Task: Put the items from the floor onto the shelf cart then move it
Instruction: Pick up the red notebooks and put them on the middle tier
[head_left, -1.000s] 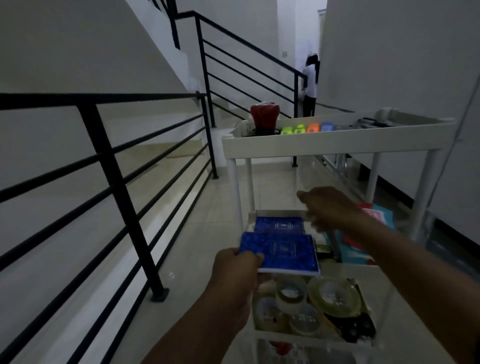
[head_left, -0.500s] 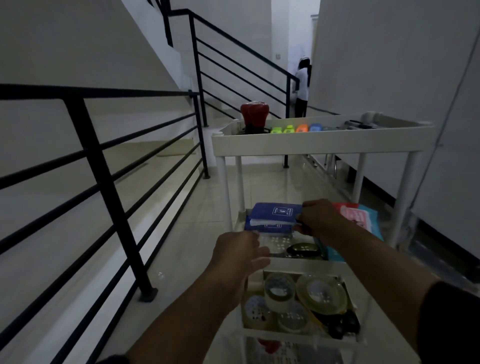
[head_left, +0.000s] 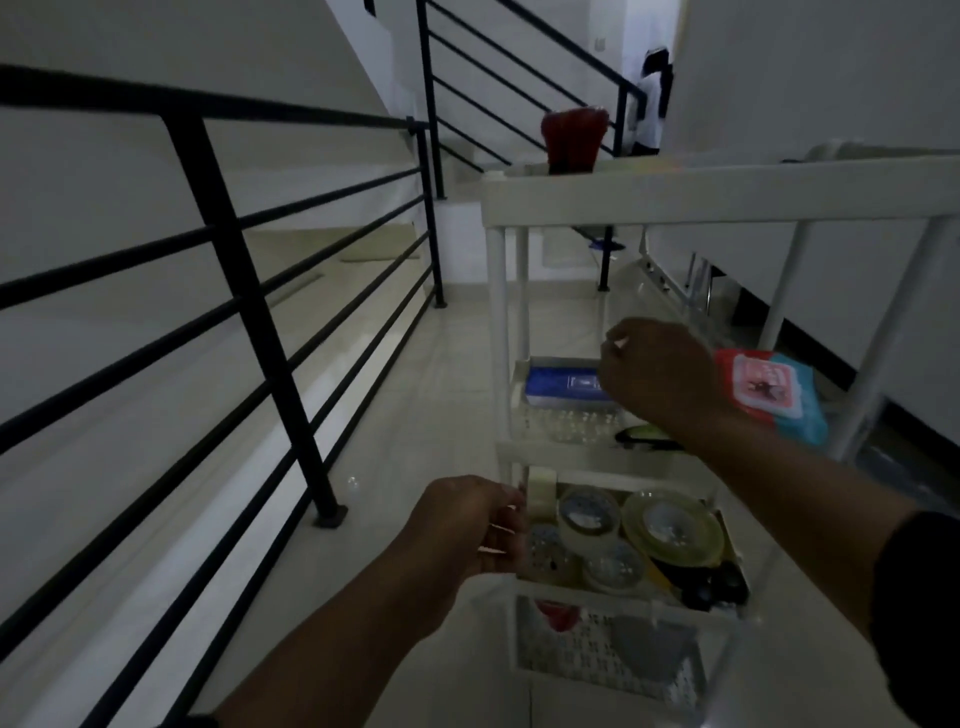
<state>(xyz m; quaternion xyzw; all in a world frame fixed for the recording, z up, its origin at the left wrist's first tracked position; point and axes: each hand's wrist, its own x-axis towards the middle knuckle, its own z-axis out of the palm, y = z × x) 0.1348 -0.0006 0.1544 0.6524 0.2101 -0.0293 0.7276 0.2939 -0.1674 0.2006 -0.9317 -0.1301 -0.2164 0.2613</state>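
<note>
The white shelf cart (head_left: 727, 200) stands in front of me with several tiers. A stack of blue books (head_left: 561, 387) lies flat at the back left of the middle tier. My right hand (head_left: 660, 374) hovers just above the books' right end, fingers curled, holding nothing. A red and blue wipes pack (head_left: 769, 392) lies right of that hand. Several tape rolls (head_left: 670, 527) fill the tier below. My left hand (head_left: 462, 525) is at that tier's left corner, fingers loosely apart and empty. A red jar-like thing (head_left: 574, 135) stands on the top tier.
A black metal railing (head_left: 249, 291) runs along the left, close to the cart, with a stairwell behind it. A white wall closes the right side. A person (head_left: 649, 109) stands far back by the stairs. Pale tiled floor (head_left: 415, 415) lies between railing and cart.
The blue book that my left hand carried now lies on the stack on the middle tier. My right hand has lifted off the books, and my left hand has drawn back to the lower tier's corner.
</note>
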